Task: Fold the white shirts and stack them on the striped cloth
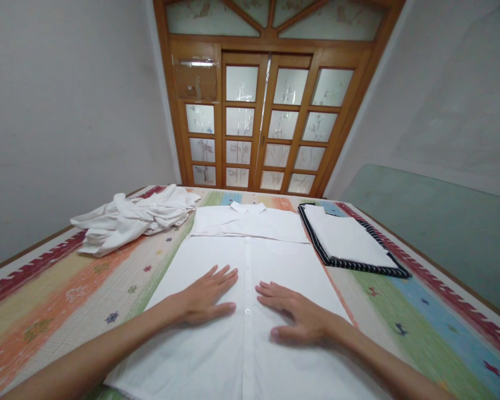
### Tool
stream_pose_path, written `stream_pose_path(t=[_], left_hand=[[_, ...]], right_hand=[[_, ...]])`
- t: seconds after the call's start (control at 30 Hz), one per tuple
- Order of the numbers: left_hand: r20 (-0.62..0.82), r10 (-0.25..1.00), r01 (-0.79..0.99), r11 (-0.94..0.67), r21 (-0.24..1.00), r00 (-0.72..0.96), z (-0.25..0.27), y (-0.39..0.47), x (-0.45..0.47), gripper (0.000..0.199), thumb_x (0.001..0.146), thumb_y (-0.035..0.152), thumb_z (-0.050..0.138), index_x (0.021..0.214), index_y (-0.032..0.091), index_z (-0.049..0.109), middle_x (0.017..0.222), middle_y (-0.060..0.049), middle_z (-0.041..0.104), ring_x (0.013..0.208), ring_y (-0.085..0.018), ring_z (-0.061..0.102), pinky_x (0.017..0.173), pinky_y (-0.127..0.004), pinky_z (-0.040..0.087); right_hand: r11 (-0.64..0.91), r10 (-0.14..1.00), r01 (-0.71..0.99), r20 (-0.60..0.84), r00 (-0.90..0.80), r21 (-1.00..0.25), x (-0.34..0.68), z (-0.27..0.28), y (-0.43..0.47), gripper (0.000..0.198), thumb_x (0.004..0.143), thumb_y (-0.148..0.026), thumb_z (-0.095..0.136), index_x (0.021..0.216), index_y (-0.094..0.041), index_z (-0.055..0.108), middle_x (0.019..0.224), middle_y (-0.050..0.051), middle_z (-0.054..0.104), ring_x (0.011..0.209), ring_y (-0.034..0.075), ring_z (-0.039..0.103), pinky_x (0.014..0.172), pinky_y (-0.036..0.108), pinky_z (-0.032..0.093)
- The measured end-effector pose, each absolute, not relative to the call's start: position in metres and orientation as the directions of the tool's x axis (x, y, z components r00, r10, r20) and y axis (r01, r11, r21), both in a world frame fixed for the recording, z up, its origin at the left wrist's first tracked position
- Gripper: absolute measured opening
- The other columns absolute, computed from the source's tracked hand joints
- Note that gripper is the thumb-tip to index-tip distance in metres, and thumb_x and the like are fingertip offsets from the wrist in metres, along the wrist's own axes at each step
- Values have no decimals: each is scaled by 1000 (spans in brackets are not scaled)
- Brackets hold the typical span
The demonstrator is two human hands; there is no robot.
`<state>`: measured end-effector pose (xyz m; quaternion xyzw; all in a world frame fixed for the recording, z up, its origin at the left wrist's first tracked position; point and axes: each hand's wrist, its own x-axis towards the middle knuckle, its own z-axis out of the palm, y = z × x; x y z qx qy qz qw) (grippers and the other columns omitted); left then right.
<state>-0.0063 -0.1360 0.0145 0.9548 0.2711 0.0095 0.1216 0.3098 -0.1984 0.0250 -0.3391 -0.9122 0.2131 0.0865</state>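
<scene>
Resting on one white shirt (246, 266), two hands lie with the palms down: the left hand (210, 294) on its left half, the right hand (295, 314) on its right half. Both are relaxed, not clenched, with the fingers a little spread. The shirt lies flat in the middle of one striped cover (125, 289), with its one collar (248, 209) at the far end. Farther, on the left, is one crumpled heap of white cloth (137, 216); on the right, one folded white cloth (345, 236) lies upon one black striped cloth (362, 269). Farthest stand wooden doors (219, 128) with four columns of glass panes (239, 153), three in the left column and four in each other.
</scene>
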Motion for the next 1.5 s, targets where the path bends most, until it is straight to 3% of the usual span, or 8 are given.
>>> stream_pose_path(t=[0.07, 0.17, 0.33, 0.47, 0.93, 1.13, 1.4, 1.5], left_hand=[[-41, 583, 573, -780, 253, 812, 13, -113, 7, 68, 97, 60, 20, 155, 25, 15, 161, -6, 17, 149, -23, 12, 121, -43, 11], [3, 646, 626, -739, 249, 763, 9, -77, 32, 66, 98, 57, 18, 153, 20, 22, 161, -9, 17, 149, -23, 12, 120, -42, 15], [81, 708, 686, -702, 192, 701, -4, -56, 59, 62, 100, 47, 15, 150, 14, 30, 158, -12, 26, 148, -25, 18, 118, -45, 18], [174, 693, 677, -720, 153, 699, -13, -60, 59, 60, 101, 45, 14, 149, 15, 33, 156, -11, 32, 147, -24, 21, 119, -46, 19], [93, 699, 686, -714, 142, 709, -4, -67, 54, 63, 101, 48, 16, 151, 13, 30, 158, -12, 25, 147, -26, 19, 119, -47, 17], [109, 668, 655, -744, 135, 736, -7, -64, 50, 64, 100, 52, 15, 152, 18, 26, 159, -9, 24, 148, -24, 16, 119, -47, 17], [69, 678, 664, -733, 146, 732, 0, -71, 48, 67, 99, 55, 14, 153, 16, 25, 159, -10, 22, 148, -26, 15, 119, -48, 15], [52, 674, 664, -736, 136, 737, 4, -81, 43, 69, 98, 58, 14, 153, 17, 24, 159, -11, 21, 148, -27, 14, 119, -49, 13]], right_hand=[[650, 722, 608, 120, -682, -457, 295, 22, -178, 56, 98, -52, 40, 146, -24, 44, 152, 7, 40, 142, 23, 33, 120, 47, 23], [607, 793, 691, 239, -561, -393, 277, 10, -137, 55, 101, -47, 31, 144, -18, 46, 152, 11, 38, 142, 23, 33, 119, 47, 25], [532, 846, 815, 189, -499, -230, 263, -12, -98, 62, 101, -45, 27, 147, -4, 38, 154, 20, 29, 145, 28, 24, 119, 50, 23], [558, 826, 816, 196, -528, -153, 265, -19, -114, 66, 101, -47, 25, 149, -3, 33, 156, 20, 24, 147, 28, 16, 120, 50, 19], [694, 705, 669, 58, -707, -268, 285, 4, -217, 94, 90, -66, 44, 156, -15, 1, 160, 16, 5, 148, 30, 6, 121, 51, 14], [740, 640, 602, 39, -768, -299, 294, 13, -246, 100, 84, -69, 51, 156, -19, 4, 160, 14, 7, 148, 33, 8, 120, 54, 13], [780, 589, 554, 46, -807, -291, 300, 15, -264, 83, 90, -60, 45, 156, -23, 10, 161, 9, 13, 147, 32, 12, 119, 55, 14], [772, 593, 559, 27, -805, -303, 299, 16, -264, 87, 88, -61, 48, 156, -23, 10, 160, 9, 12, 147, 33, 11, 119, 56, 13]])
